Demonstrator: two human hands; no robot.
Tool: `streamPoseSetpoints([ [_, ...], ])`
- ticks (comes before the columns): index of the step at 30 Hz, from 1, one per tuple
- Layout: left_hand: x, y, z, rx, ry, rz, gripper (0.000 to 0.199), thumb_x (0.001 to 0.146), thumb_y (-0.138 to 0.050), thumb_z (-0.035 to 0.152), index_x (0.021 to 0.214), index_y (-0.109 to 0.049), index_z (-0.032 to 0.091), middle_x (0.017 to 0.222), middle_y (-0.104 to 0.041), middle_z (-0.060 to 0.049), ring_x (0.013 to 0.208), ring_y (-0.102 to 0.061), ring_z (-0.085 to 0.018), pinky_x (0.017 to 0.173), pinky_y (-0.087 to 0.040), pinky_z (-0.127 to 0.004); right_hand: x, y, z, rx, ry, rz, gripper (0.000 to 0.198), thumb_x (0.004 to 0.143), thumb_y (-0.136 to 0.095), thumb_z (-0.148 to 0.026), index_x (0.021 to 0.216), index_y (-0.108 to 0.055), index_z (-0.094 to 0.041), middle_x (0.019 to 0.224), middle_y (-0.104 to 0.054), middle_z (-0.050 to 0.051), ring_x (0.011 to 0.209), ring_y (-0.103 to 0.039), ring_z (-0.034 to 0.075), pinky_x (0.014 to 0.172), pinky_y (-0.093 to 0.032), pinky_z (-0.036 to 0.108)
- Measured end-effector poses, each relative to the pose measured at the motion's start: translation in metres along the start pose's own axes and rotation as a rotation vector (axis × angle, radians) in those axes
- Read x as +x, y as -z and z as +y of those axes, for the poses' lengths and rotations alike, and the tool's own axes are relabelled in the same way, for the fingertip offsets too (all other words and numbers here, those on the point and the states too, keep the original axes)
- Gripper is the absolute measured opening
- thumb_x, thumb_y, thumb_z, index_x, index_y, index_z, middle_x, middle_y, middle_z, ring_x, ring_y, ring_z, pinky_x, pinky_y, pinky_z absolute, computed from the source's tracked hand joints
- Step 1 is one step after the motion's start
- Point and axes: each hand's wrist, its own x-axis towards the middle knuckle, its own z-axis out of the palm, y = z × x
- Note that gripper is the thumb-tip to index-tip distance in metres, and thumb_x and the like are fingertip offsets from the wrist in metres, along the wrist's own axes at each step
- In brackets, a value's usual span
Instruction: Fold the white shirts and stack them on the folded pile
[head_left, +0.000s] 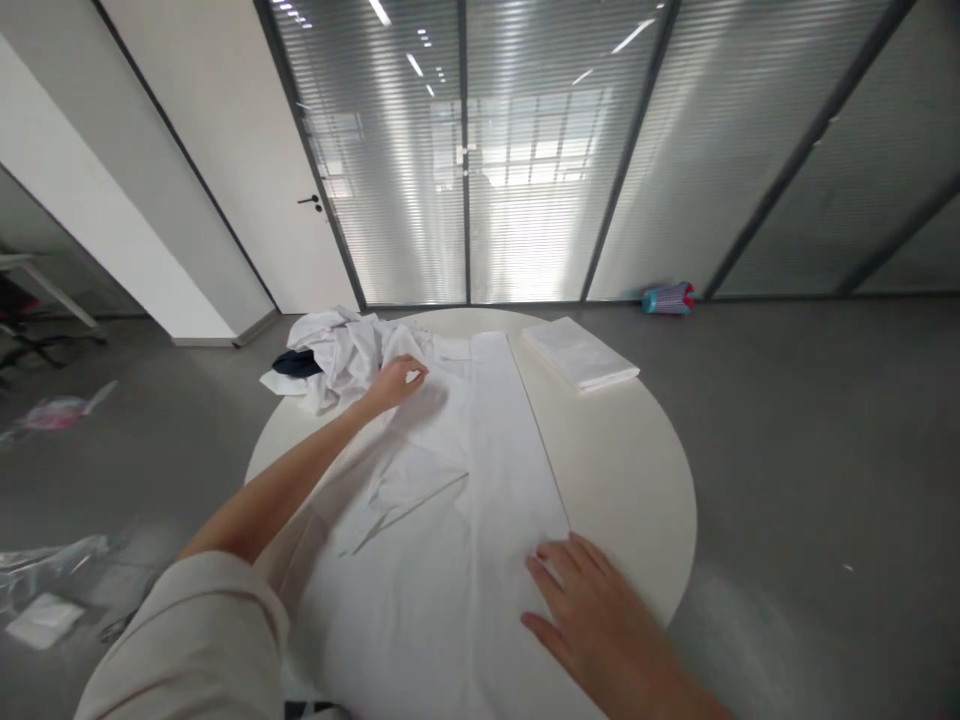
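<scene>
Clock positions refer to the centre of the round counter [637, 480], with 12 at its far edge. The white garment [442, 560] lies flat across the middle of the counter, running from 12 o'clock toward 6 o'clock. Its right side forms a long, smooth strip with a straight outer edge; the left side is looser, with creases and one slanting fold.

The left hand [395, 384] is at 11 o'clock, over the upper left part of the garment. Its fingers are curled toward the thumb; whether they pinch fabric cannot be told. The right hand [596, 600] is between 4 and 5 o'clock, laid palm down on the strip near its outer edge, fingers slightly spread.

A crumpled white cloth heap [341, 350] occupies 10 to 11 o'clock, close beside the left hand. A dark item [297, 364] lies at the left side of the heap. A folded white cloth [581, 355] is positioned at 1 o'clock, apart from the garment.

Beyond the counter, a blue and red object [667, 298] lies on the floor [810, 430] at 1 to 2 o'clock. Clear plastic [56, 570] lies between 8 and 9 o'clock. A glass partition [525, 150] with blinds stands at 12 o'clock.
</scene>
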Motion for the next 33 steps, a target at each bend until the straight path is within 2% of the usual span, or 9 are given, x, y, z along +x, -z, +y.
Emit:
streamPoseSetpoints([
  [2,-0.022,0.031,-0.028,-0.006,0.167,0.089,0.022,0.084,-0.056,0.027,0.094,-0.074,0.018,0.102,-0.07,-0.007,0.094,-0.063,-0.02,0.087,-0.05,-0.028,0.031,0.013,-0.014,0.061,0.133,-0.066,0.023,0.086,-0.071,-0.036,0.099,-0.067,-0.018,0.093,-0.069,0.008,0.086,-0.064,0.025,0.082,-0.05,0.043],
  [5,-0.043,0.059,-0.056,0.0,0.361,0.15,0.019,0.078,-0.058,0.025,0.084,-0.073,0.017,0.085,-0.069,-0.006,0.082,-0.063,-0.02,0.074,-0.048,-0.026,0.077,0.025,-0.053,0.191,0.539,-0.165,0.025,0.086,-0.072,-0.042,0.09,-0.064,-0.019,0.085,-0.066,0.004,0.08,-0.062,0.022,0.072,-0.049,0.036],
  [8,-0.059,0.068,-0.068,-0.043,0.479,0.105,0.014,0.075,-0.061,0.027,0.073,-0.07,0.016,0.066,-0.065,-0.004,0.067,-0.061,-0.018,0.061,-0.044,-0.025,0.111,0.017,-0.102,0.247,0.835,-0.171,0.015,0.091,-0.066,-0.034,0.085,-0.063,-0.02,0.084,-0.066,0.001,0.072,-0.062,0.018,0.061,-0.047,0.031],
  [11,-0.075,0.068,-0.068,-0.139,0.549,-0.01,0.021,0.076,-0.064,0.033,0.065,-0.066,0.015,0.058,-0.063,-0.003,0.056,-0.059,-0.015,0.053,-0.041,-0.023,0.136,-0.008,-0.148,0.242,0.958,-0.111,0.012,0.096,-0.058,-0.022,0.087,-0.065,-0.021,0.09,-0.067,0.0,0.071,-0.064,0.017,0.054,-0.044,0.03],
  [16,-0.095,0.071,-0.058,-0.303,0.563,-0.172,0.036,0.076,-0.067,0.049,0.066,-0.065,0.014,0.061,-0.064,-0.003,0.059,-0.061,-0.015,0.048,-0.04,-0.02,0.162,-0.045,-0.199,0.22,0.976,-0.101,0.011,0.093,-0.062,-0.023,0.085,-0.07,-0.023,0.095,-0.072,0.001,0.077,-0.068,0.017,0.053,-0.044,0.027],
  [21,-0.099,0.07,-0.046,-0.385,0.556,-0.218,0.035,0.07,-0.075,0.044,0.085,-0.066,0.014,0.059,-0.059,0.0,0.055,-0.056,-0.012,0.05,-0.042,-0.021,0.173,-0.046,-0.212,0.216,0.988,-0.165,0.02,0.089,-0.067,-0.023,0.069,-0.07,-0.023,0.083,-0.075,0.002,0.083,-0.068,0.02,0.062,-0.046,0.028],
  [27,-0.083,0.071,-0.036,-0.324,0.541,-0.191,0.032,0.08,-0.064,0.028,0.109,-0.057,0.019,0.06,-0.051,0.006,0.049,-0.051,-0.009,0.048,-0.04,-0.019,0.172,-0.017,-0.194,0.284,1.024,0.036,0.021,0.092,-0.062,-0.02,0.072,-0.069,-0.022,0.096,-0.071,0.003,0.08,-0.062,0.017,0.066,-0.042,0.029],
  [31,-0.052,0.067,-0.027,-0.162,0.503,-0.196,0.038,0.088,-0.057,0.035,0.123,-0.053,0.019,0.066,-0.059,0.002,0.056,-0.06,-0.014,0.053,-0.044,-0.022,0.159,0.011,-0.162,0.321,0.938,0.221,0.027,0.093,-0.053,-0.013,0.068,-0.061,-0.02,0.087,-0.066,0.004,0.073,-0.057,0.018,0.063,-0.037,0.032],
  [33,-0.035,0.062,-0.02,-0.028,0.482,-0.17,0.047,0.087,-0.059,0.036,0.129,-0.049,0.017,0.074,-0.065,-0.003,0.067,-0.066,-0.02,0.061,-0.049,-0.027,0.149,0.024,-0.144,0.324,0.882,0.282,0.027,0.091,-0.052,-0.011,0.066,-0.057,-0.019,0.08,-0.063,0.003,0.069,-0.053,0.018,0.06,-0.034,0.032],
])
